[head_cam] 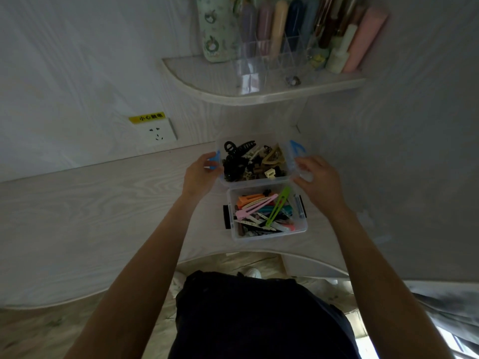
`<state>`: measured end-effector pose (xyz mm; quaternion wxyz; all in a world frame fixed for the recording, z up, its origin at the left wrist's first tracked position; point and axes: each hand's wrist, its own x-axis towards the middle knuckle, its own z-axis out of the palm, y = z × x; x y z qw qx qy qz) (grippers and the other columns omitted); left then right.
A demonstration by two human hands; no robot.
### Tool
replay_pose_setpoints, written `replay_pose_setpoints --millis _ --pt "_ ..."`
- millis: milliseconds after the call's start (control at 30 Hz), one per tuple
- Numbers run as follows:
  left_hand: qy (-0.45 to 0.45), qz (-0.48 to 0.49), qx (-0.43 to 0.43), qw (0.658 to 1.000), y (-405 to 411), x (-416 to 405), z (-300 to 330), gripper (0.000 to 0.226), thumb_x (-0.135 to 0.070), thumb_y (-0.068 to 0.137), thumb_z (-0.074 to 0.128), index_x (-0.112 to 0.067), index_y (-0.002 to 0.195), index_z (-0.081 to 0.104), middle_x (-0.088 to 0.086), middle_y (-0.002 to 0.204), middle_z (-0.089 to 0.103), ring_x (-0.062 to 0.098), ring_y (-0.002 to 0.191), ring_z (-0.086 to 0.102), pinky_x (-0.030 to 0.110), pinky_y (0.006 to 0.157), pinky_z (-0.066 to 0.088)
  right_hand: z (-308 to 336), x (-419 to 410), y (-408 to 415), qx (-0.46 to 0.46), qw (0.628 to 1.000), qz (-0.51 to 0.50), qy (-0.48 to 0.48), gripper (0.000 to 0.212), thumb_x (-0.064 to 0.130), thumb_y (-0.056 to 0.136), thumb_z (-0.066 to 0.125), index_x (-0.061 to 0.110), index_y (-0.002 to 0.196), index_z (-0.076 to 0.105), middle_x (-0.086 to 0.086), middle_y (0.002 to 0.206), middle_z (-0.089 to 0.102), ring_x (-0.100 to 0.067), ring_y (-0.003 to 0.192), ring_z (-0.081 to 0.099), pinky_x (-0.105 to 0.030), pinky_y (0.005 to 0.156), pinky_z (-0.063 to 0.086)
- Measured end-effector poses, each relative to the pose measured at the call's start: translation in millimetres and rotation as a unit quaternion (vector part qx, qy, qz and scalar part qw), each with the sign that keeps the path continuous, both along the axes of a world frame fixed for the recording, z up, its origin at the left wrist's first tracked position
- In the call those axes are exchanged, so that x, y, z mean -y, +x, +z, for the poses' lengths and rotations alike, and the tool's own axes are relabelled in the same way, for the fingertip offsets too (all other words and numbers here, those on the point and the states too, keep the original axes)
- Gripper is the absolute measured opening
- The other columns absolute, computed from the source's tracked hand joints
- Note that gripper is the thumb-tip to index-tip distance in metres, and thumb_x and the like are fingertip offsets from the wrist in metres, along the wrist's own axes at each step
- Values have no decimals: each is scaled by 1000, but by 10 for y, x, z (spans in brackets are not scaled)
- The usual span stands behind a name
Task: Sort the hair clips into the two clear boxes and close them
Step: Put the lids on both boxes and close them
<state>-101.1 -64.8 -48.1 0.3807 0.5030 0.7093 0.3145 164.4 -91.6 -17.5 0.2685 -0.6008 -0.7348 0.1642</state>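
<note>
- Dark clothing (259,320) fills the bottom of the head view; both bare forearms reach forward from it over a pale wood-grain desk (90,208) with a curved front edge.
- Near clear box (267,235) sits on the desk just past that edge, with black latches (227,216) on its two sides. No lid over it that I can make out.
- Inside it: flat hair clips (261,212) in a loose heap (orange, pink, teal, black-and-white), with one long green clip (277,207) lying tilted across the top.
- Far clear box (255,180) stands directly behind the near one, the two walls touching or nearly so. It has blue latches (296,149), the right one flipped up.
- Inside it: claw clips (252,161), mostly black and brown, a few beige.
- Left hand (201,174) is at the far box's left side, fingers curled round the blue latch and the wall there.
- Right hand (317,177) is at the far box's right side, fingers curled at the rim just below the raised latch; whether they truly pinch it or only rest there, I cannot tell (blurred).
- Wall behind the desk: a white socket (159,134) with a yellow label (147,117) above it, well left of the boxes.
- Farthest up: a rounded shelf (259,95) bearing a clear organiser (259,71), a patterned bottle (215,29) and a row of pastel tubes (280,24).
</note>
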Motion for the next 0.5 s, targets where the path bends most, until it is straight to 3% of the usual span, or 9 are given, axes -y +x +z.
replay_pose_setpoints --millis 100,200,300,333,400,433,500 --pt "-21 14 39 999 -17 4 25 35 -20 89 57 -15 123 57 7 107 67 18 97 62 28 83 45 147 -27 -163 60 994 36 88 34 13 76 70 4 108 64 -16 92 60 -32 84 61 -36 75 48" --pt "-33 44 105 993 -22 23 42 23 -34 94 47 -20 102 64 6 98 67 25 97 64 36 85 46 243 -99 -517 157 977 77 120 36 16 66 77 6 98 66 -13 89 63 -31 84 62 -40 76 49" --pt "-16 60 118 991 16 50 55 27 -44 93 46 -23 98 63 8 100 68 21 87 63 38 88 48 178 -147 -1006 244 961 92 90 33 22 46 85 13 73 68 -4 71 64 -21 67 63 -29 67 50" --pt "-5 58 100 993 32 58 59 28 -44 93 47 -22 100 63 6 99 67 20 88 62 38 89 48 151 -154 -1129 282 952 85 82 31 26 48 84 16 72 67 -2 71 64 -18 68 63 -26 68 49" --pt "13 57 68 996 54 68 63 31 -40 92 50 -19 109 64 6 103 67 23 97 63 41 94 49 80 -171 -1239 277 955 95 37 32 32 70 73 13 96 67 -6 93 65 -22 95 58 -32 85 43" --pt "18 54 59 997 57 66 73 32 -36 92 52 -16 113 64 8 109 67 24 102 62 41 95 48 61 -173 -1231 236 966 109 2 38 33 79 66 11 109 63 -8 105 62 -26 107 51 -35 91 37" --pt "21 49 31 998 57 63 91 32 -32 91 55 -13 116 63 8 115 66 24 106 61 33 93 47 56 -141 -1133 136 984 114 -16 41 34 83 62 12 117 60 -10 114 61 -28 114 46 -38 94 33"
